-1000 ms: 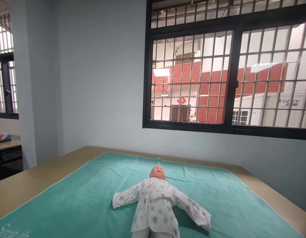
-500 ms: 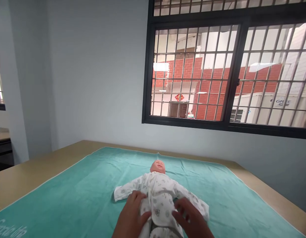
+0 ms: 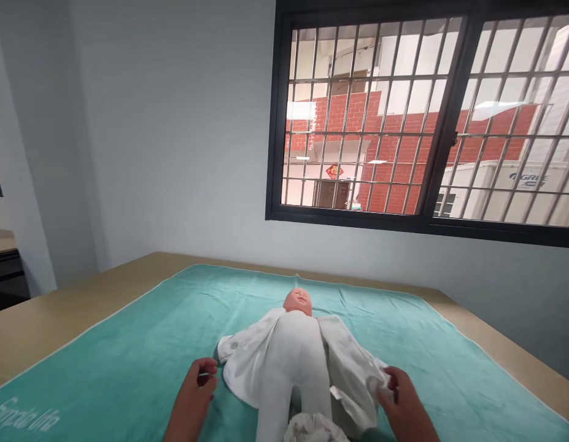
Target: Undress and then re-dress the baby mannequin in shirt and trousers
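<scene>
A baby doll (image 3: 294, 347) with a pink head and a white cloth body lies face up, head away from me. Its white baby jacket (image 3: 344, 344) is spread wide on both sides, with the arms in the sleeves. White trousers (image 3: 314, 428) lie bunched low at the doll's legs, cut off by the frame edge. My left hand (image 3: 192, 396) is beside the jacket's left panel, fingers curled but apart, with nothing visible in them. At the right sleeve end, my right hand (image 3: 401, 399) pinches the jacket's edge between thumb and fingers.
A green towel (image 3: 141, 350) with white lettering covers much of the wooden table (image 3: 40, 316). Behind it stand a pale wall (image 3: 183, 153) and a barred window (image 3: 358, 123). Another desk (image 3: 3, 245) shows at far left.
The jacket front was closed over the doll; now both panels lie folded outward, baring the white body. My hands have moved apart to either side, and the view has tilted slightly down.
</scene>
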Demonstrator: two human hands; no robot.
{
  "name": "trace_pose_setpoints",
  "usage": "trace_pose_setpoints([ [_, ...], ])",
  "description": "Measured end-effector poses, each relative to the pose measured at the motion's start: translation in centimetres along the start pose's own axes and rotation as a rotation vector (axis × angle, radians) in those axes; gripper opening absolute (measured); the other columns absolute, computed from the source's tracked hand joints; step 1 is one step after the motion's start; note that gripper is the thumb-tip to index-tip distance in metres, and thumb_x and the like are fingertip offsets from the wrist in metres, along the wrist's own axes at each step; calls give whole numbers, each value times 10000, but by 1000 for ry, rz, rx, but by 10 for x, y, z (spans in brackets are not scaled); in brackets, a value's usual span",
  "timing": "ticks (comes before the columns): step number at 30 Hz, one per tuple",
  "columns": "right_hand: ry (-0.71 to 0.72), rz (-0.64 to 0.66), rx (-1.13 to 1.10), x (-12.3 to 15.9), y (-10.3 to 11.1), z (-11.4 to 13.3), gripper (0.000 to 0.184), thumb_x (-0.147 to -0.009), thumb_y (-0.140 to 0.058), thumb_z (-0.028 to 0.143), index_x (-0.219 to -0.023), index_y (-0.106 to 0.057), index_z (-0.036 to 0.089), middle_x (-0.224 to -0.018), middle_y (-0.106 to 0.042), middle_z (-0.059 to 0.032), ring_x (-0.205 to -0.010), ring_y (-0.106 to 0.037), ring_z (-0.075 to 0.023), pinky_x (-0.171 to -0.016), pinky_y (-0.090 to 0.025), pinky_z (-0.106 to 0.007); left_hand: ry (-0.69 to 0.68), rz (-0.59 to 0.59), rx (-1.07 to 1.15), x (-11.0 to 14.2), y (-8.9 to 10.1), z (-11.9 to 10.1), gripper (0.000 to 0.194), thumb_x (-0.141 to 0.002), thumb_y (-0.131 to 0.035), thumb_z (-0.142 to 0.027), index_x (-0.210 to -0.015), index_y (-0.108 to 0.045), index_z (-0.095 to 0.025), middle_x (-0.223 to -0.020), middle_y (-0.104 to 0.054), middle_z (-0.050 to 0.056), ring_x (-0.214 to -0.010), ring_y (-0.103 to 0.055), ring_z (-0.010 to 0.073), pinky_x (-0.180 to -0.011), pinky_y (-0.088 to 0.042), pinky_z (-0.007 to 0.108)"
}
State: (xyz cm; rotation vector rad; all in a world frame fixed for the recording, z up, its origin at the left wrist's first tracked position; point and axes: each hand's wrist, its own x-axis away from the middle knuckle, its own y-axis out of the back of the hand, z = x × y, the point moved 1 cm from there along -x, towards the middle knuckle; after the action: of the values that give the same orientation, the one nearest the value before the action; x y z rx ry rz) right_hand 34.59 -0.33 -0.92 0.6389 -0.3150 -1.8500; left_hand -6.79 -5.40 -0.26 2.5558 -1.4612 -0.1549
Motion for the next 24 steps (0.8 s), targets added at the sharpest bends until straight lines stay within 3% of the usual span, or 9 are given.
trace_pose_setpoints([
  [3, 70, 105, 23, 26, 12, -10, 336, -751, -519, 503, -942, -554, 229, -794, -569, -32, -666, -539, -195, -625, -432, -320, -96, 300, -74, 38, -23, -16, 239, -717, -514, -366, -876, -569, -197, -855, -606, 44, -812, -581, 220, -656, -455, 296],
  [6, 193, 418, -82, 51, 5, 21, 284, -800, -501, 494, -780, -580, 222, -761, -593, -30, -708, -539, -183, -633, -415, -288, -377, 639, -273, 75, -58, -48, 199, -741, -552, -301, -891, -634, -197, -965, -632, 58, -933, -568, 226, -837, -425, 332],
  [8, 183, 617, -136, 59, -2, 48, 248, -755, -573, 452, -748, -589, 204, -733, -591, -13, -703, -522, -168, -646, -409, -272, -497, 760, -452, 88, -75, -64, 207, -693, -646, -282, -881, -653, -196, -1045, -627, 76, -1031, -528, 265, -913, -373, 371],
  [10, 112, 776, -119, 60, -4, 71, 182, -670, -662, 347, -726, -591, 189, -689, -561, 15, -684, -492, -147, -638, -395, -253, -516, 796, -568, 92, -81, -71, 195, -651, -698, -259, -826, -635, -199, -1046, -623, 72, -1052, -499, 282, -917, -343, 383],
  [12, 101, 868, -80, 58, -1, 92, 160, -603, -703, 238, -699, -589, 180, -696, -537, 33, -677, -464, -128, -621, -379, -233, -463, 776, -563, 93, -80, -69, 157, -664, -678, -232, -789, -586, -206, -969, -613, 39, -971, -502, 244, -866, -349, 351],
  [15, 251, 913, -111, 54, 8, 122, 106, -639, -688, 191, -710, -609, 180, -815, -566, 18, -733, -480, -125, -663, -398, -225, -258, 744, -312, 98, -70, -59, 138, -779, -584, -313, -780, -492, -210, -751, -498, -27, -746, -451, 156, -712, -355, 276],
  [18, 363, 928, -136, 56, 8, 147, 150, -715, -676, 238, -857, -645, 200, -897, -604, 5, -822, -515, -146, -762, -416, -244, -49, 744, 64, 112, -63, -51, 326, -846, -516, -520, -801, -442, -206, -669, -389, -59, -651, -383, 116, -618, -324, 237],
  [21, 318, 1103, -99, 67, -8, 156, 280, -647, -764, 343, -862, -659, 198, -803, -623, 30, -744, -525, -146, -660, -398, -233, 61, 731, 287, 125, -56, -50, 444, -795, -566, -623, -839, -439, -200, -656, -429, -63, -616, -388, 97, -579, -306, 215],
  [24, 179, 1176, -189, 75, -24, 148, 156, -647, -715, 295, -695, -637, 169, -673, -585, 40, -686, -517, -140, -590, -370, -220, 76, 749, 330, 132, -39, -62, 458, -774, -607, -618, -797, -456, -186, -629, -434, -65, -594, -375, 81, -563, -281, 199],
])
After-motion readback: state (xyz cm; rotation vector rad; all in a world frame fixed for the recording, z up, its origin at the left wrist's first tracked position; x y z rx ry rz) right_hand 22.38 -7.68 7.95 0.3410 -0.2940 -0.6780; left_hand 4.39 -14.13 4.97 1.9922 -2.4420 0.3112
